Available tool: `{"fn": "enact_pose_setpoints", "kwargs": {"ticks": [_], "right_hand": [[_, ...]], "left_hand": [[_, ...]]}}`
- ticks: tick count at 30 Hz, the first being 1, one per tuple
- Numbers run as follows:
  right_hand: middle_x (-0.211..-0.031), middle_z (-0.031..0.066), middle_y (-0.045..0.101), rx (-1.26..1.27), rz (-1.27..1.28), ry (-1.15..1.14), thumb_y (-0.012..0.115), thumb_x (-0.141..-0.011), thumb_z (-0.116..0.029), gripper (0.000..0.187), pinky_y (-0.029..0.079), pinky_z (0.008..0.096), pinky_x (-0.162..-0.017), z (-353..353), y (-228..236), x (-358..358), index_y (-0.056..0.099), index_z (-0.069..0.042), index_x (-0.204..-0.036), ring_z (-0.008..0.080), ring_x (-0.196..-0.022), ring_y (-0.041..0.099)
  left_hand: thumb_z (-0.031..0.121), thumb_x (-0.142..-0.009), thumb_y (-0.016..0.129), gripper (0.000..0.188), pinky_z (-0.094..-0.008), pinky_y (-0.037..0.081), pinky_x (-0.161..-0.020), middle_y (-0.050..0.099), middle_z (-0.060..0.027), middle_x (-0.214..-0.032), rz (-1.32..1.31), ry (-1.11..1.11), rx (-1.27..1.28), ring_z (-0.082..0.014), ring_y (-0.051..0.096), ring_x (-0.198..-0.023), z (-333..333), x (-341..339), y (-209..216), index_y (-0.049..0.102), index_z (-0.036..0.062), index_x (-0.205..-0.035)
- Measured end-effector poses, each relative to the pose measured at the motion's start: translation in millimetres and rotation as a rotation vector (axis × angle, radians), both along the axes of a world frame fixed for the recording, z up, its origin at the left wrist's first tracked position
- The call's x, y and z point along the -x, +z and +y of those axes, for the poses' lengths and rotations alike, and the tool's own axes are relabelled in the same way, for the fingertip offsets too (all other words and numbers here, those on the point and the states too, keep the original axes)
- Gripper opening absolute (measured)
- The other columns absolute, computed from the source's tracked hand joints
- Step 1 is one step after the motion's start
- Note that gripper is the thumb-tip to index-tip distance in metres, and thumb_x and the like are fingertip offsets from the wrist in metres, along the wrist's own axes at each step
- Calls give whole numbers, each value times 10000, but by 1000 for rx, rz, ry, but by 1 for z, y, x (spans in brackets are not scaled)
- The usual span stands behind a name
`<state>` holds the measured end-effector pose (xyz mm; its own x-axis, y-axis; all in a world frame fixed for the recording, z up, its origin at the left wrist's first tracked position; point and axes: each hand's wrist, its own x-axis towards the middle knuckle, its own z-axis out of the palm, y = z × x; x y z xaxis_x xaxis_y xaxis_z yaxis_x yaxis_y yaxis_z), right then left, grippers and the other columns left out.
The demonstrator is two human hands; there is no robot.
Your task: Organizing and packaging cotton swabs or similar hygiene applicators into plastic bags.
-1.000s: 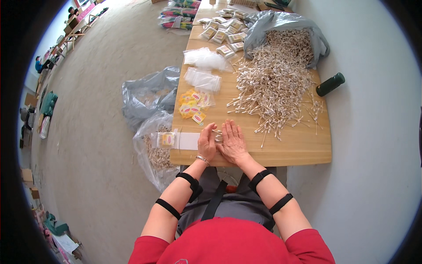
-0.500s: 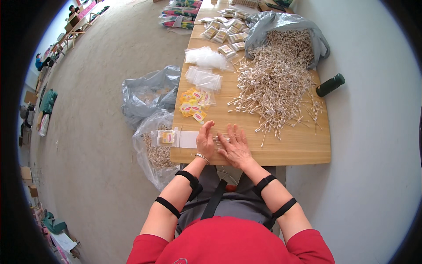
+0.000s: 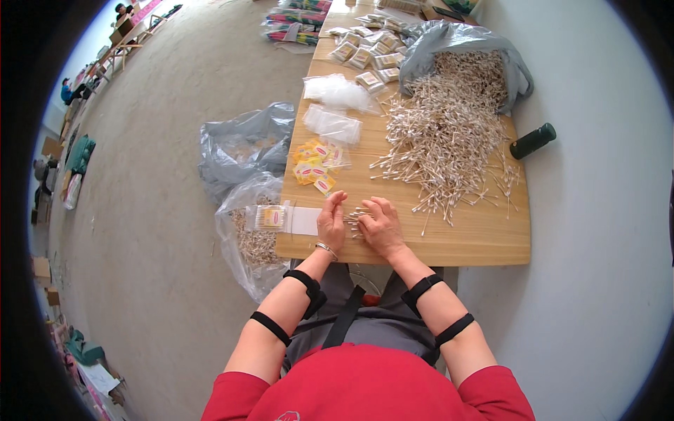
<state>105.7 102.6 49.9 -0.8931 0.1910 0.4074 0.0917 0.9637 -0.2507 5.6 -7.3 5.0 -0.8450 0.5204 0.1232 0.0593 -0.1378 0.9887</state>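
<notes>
A small row of cotton swabs [image 3: 354, 219] lies on the table between my hands. My left hand [image 3: 331, 223] stands on its edge at the left of them, fingers extended and close together, like a low wall. Bent over the swabs from the right, my right hand [image 3: 381, 226] has its fingertips drawn together on some of them; its grip is partly hidden. Just left of my left hand lies a white card strip [image 3: 304, 221]. Beside it, a clear bag packed with swabs and a yellow label [image 3: 270, 217] reaches past the table's left edge.
A big pile of loose swabs [image 3: 446, 140] spills from a grey plastic bag [image 3: 519, 77] at right. Yellow labels [image 3: 309, 170], clear bags [image 3: 331, 125] and filled packs [image 3: 368, 52] lie farther back. A dark green bottle [image 3: 533, 141] stands by the wall. Plastic sacks [image 3: 242, 158] sit left of the table.
My right hand's fingers, spread flat over the swabs before, are now bent and drawn together on them. My left hand keeps its place beside the swabs. The whole view has shifted slightly.
</notes>
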Motion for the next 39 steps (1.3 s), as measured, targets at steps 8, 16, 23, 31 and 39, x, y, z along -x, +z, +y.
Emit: {"fn": "enact_pose_setpoints", "kwargs": {"ticks": [8, 16, 23, 31, 39], "right_hand": [[-1151, 81, 554, -52, 0, -6, 665, -724, -116, 105, 385, 401, -971, 3, 3, 9, 630, -53, -800, 270, -1148, 462], [-1193, 88, 524, 156, -129, 33, 714, -679, -118, 136, 372, 396, -981, 16, 26, -42, 622, -63, -763, 283, -1170, 437], [-1302, 137, 441, 196, -73, -135, 754, -652, -150, 482, 352, 406, -1012, -1, 6, -28, 542, -48, -1073, 314, -1221, 400], [-1415, 209, 308, 213, -38, -217, 674, -756, -143, 742, 248, 423, -1102, -15, -11, -6, 290, 4, -1374, 355, -1327, 286], [-1471, 213, 227, 211, -254, -213, 590, -836, -261, 725, 121, 458, -1139, -2, -26, -19, 243, 30, -1402, 335, -1396, 159]], "left_hand": [[46, -969, 376, 304, -302, 373, -1026, 552, -129, -1194, -60, -2, -46, -184, 505, -1152, 2, 0, -1, 464, -23, -1252], [86, -983, 378, 298, -307, 358, -1039, 547, -128, -1190, -125, -4, -79, -187, 493, -1163, -2, 1, -1, 466, -22, -1246], [77, -963, 405, 289, -286, 404, -964, 598, -129, -1151, -53, 30, -75, -182, 546, -1103, 3, 2, -3, 496, -9, -1224], [82, -969, 398, 296, -287, 385, -988, 581, -126, -1175, -153, 42, -168, -179, 520, -1135, 0, 2, -3, 487, -13, -1235], [20, -806, 597, 298, -378, 396, -976, 568, -113, -1170, 713, 47, 484, -279, 504, -1132, -14, 2, 30, 590, 38, -1103]]}}
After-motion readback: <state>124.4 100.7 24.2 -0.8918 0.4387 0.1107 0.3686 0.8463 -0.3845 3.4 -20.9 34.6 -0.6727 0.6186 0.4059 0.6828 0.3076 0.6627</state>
